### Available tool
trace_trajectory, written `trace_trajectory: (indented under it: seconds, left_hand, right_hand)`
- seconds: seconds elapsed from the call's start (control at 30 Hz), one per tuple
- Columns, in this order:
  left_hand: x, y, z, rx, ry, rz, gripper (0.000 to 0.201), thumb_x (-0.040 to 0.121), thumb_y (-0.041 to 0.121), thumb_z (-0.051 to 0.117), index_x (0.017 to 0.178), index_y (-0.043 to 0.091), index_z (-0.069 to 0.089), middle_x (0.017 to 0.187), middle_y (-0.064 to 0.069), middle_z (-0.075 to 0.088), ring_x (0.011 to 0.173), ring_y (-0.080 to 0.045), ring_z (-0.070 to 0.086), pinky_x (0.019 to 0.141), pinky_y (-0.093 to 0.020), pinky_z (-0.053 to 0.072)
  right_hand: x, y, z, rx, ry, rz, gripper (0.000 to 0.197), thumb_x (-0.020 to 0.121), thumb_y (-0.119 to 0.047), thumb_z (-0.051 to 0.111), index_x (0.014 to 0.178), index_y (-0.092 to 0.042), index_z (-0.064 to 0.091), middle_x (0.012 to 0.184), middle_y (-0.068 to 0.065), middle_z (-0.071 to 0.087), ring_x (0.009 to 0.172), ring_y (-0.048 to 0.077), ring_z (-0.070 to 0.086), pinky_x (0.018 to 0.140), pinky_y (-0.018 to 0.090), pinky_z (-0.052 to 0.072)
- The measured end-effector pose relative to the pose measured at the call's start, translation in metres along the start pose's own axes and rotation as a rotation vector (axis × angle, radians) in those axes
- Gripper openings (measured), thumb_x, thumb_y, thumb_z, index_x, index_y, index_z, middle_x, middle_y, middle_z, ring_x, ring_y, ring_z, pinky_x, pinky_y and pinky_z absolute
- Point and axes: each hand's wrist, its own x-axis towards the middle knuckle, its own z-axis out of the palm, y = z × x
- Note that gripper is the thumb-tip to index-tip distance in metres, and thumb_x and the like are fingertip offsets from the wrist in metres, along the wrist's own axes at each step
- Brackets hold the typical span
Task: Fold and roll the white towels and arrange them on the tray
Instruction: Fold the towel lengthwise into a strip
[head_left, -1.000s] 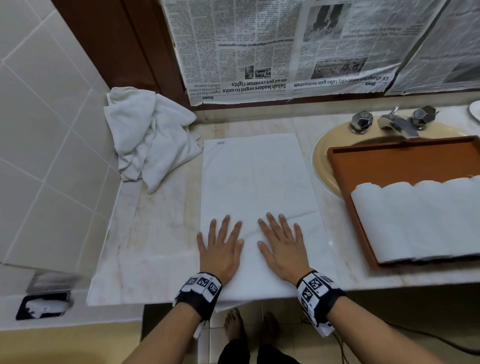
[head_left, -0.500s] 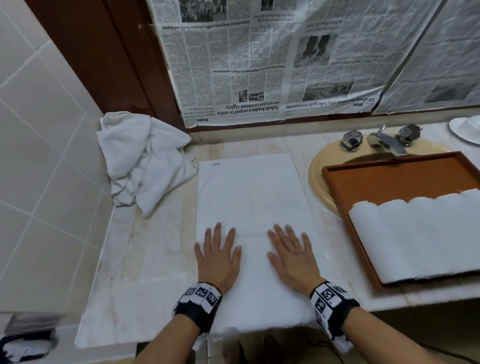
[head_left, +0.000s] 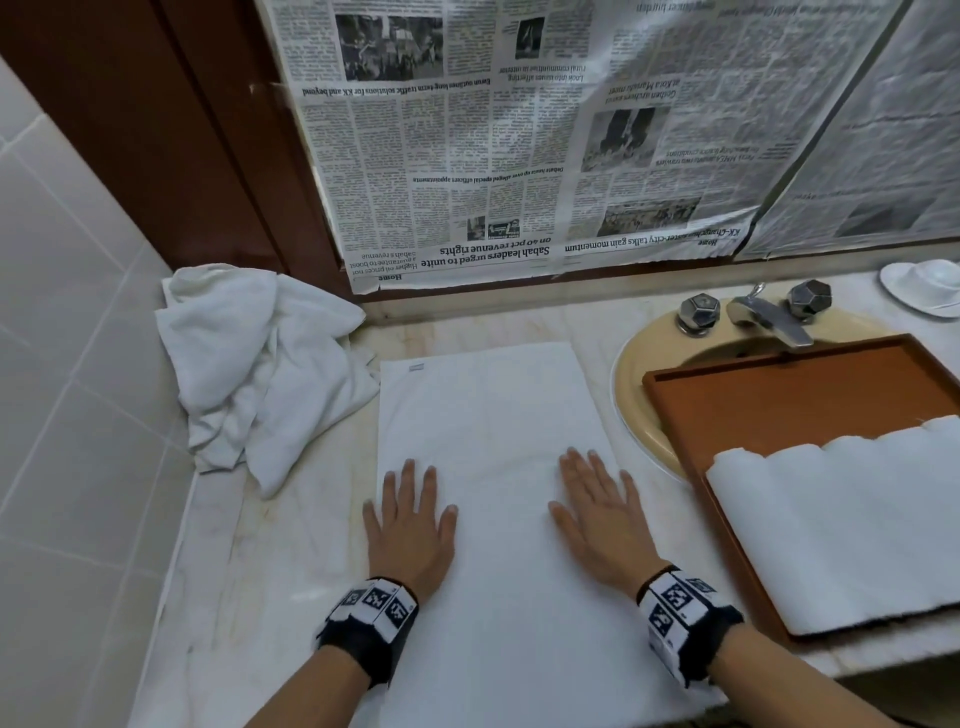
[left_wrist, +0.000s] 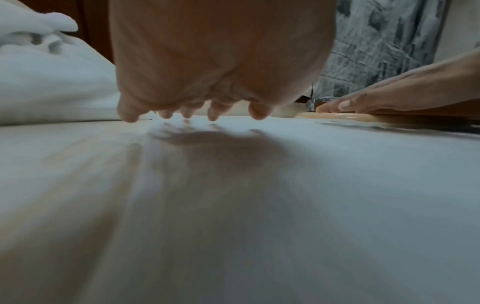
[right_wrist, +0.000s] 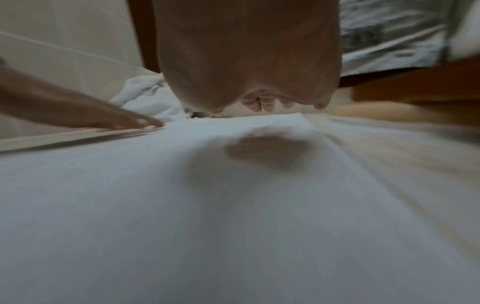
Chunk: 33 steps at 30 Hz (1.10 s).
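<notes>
White towel (head_left: 493, 467) lies flat on the worktop (head_left: 249, 561) — we press left hand (head_left: 410, 525) and right hand (head_left: 602, 514) on it, fingers straight, gripping nothing, likely smoothing before folding; rolls (head_left: 852, 519) already fill the tray (head_left: 779, 395) beside — pile (head_left: 260, 364) waits.

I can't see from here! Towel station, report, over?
Left hand and right hand open, flat on spread towel. Rolled towels on tray. Crumpled towels waiting left. Nothing blocking.

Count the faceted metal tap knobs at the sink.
2. The left knob and the right knob flank the spout at the back of the sink. None appears hidden.
</notes>
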Motion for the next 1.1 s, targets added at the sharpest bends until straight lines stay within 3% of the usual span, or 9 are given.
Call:
trace_trajectory:
  seconds: [0.1, 0.17, 0.27, 0.4, 0.5, 0.63, 0.8, 0.97, 1.1]
  left_hand:
    - [0.029, 0.026, -0.004, 0.001, 0.025, 0.082, 0.068, 0.087, 0.060, -0.011, 0.154, 0.045, -0.010, 0.162, 0.014, -0.024, 0.151, -0.019, -0.021, 0.119, -0.054, -0.010]
    - [0.047, 0.047, -0.003, 0.012, 0.012, 0.107, 0.071, 0.083, 0.059, -0.018, 0.153, 0.048, -0.011, 0.159, 0.017, -0.028, 0.150, -0.019, -0.022, 0.118, -0.055, -0.011]
    - [0.064, 0.061, 0.000, 0.035, -0.010, 0.097, 0.072, 0.081, 0.058, -0.020, 0.152, 0.048, -0.015, 0.156, 0.018, -0.031, 0.150, -0.018, -0.023, 0.118, -0.056, -0.011]
    - [0.073, 0.040, -0.002, 0.061, 0.006, 0.030, 0.069, 0.084, 0.061, -0.018, 0.151, 0.048, -0.017, 0.159, 0.018, -0.029, 0.150, -0.016, -0.023, 0.120, -0.049, -0.011]
    - [0.081, 0.016, -0.015, 0.035, -0.009, -0.096, 0.061, 0.096, 0.061, -0.003, 0.152, 0.044, -0.019, 0.160, 0.014, -0.029, 0.150, -0.015, -0.023, 0.121, -0.050, -0.010]
    - [0.102, 0.007, -0.034, 0.005, 0.052, -0.130, 0.062, 0.100, 0.054, 0.006, 0.157, 0.035, -0.009, 0.164, 0.009, -0.020, 0.152, -0.022, -0.017, 0.121, -0.053, -0.006]
    - [0.140, 0.029, -0.040, 0.031, 0.039, 0.058, 0.059, 0.095, 0.057, -0.002, 0.153, 0.050, -0.010, 0.162, 0.016, -0.021, 0.151, -0.020, -0.020, 0.121, -0.054, -0.008]
    - [0.164, 0.019, -0.040, 0.088, 0.031, 0.020, 0.071, 0.082, 0.066, -0.017, 0.151, 0.052, -0.014, 0.161, 0.015, -0.025, 0.151, -0.021, -0.019, 0.121, -0.051, -0.008]
    - [0.174, 0.004, -0.047, 0.082, 0.035, -0.030, 0.063, 0.098, 0.064, 0.004, 0.155, 0.042, -0.013, 0.163, 0.008, -0.023, 0.152, -0.024, -0.017, 0.123, -0.044, -0.003]
  right_hand:
    - [0.032, -0.026, 0.001, -0.037, -0.013, -0.189, 0.069, 0.101, -0.057, 0.006, 0.158, -0.021, 0.021, 0.165, -0.006, 0.014, 0.152, 0.017, 0.014, 0.118, 0.046, 0.005]
    - [0.053, -0.036, 0.008, -0.046, -0.040, -0.243, 0.062, 0.104, -0.051, 0.016, 0.157, -0.020, 0.026, 0.164, -0.006, 0.019, 0.151, 0.019, 0.020, 0.118, 0.048, 0.011]
    - [0.073, -0.028, 0.014, -0.043, -0.068, -0.212, 0.062, 0.103, -0.050, 0.018, 0.158, -0.022, 0.023, 0.164, -0.008, 0.014, 0.152, 0.019, 0.015, 0.121, 0.052, 0.012]
    - [0.083, 0.008, 0.006, -0.038, -0.059, -0.126, 0.065, 0.100, -0.055, 0.004, 0.158, -0.027, -0.004, 0.163, -0.013, -0.014, 0.152, 0.014, -0.011, 0.119, 0.042, -0.012]
    - [0.092, 0.029, -0.006, -0.028, -0.082, 0.009, 0.074, 0.090, -0.059, -0.013, 0.155, -0.025, -0.017, 0.159, -0.011, -0.028, 0.147, 0.009, -0.025, 0.120, 0.041, -0.014]
    - [0.114, 0.017, -0.020, 0.013, -0.075, -0.025, 0.079, 0.087, -0.057, -0.015, 0.156, -0.018, -0.014, 0.160, -0.008, -0.023, 0.147, 0.009, -0.023, 0.120, 0.040, -0.016]
    - [0.156, -0.025, -0.013, -0.029, -0.071, -0.282, 0.071, 0.099, -0.056, -0.006, 0.160, -0.023, 0.009, 0.164, -0.009, -0.003, 0.153, 0.017, -0.003, 0.121, 0.047, -0.006]
    - [0.187, -0.017, -0.020, -0.061, -0.125, -0.188, 0.074, 0.089, -0.061, -0.012, 0.157, -0.034, -0.009, 0.162, -0.017, -0.018, 0.150, 0.013, -0.019, 0.120, 0.043, -0.014]
    - [0.195, 0.022, -0.031, -0.042, -0.116, -0.044, 0.063, 0.101, -0.056, 0.004, 0.157, -0.032, -0.013, 0.161, -0.015, -0.022, 0.150, 0.011, -0.021, 0.121, 0.043, -0.013]
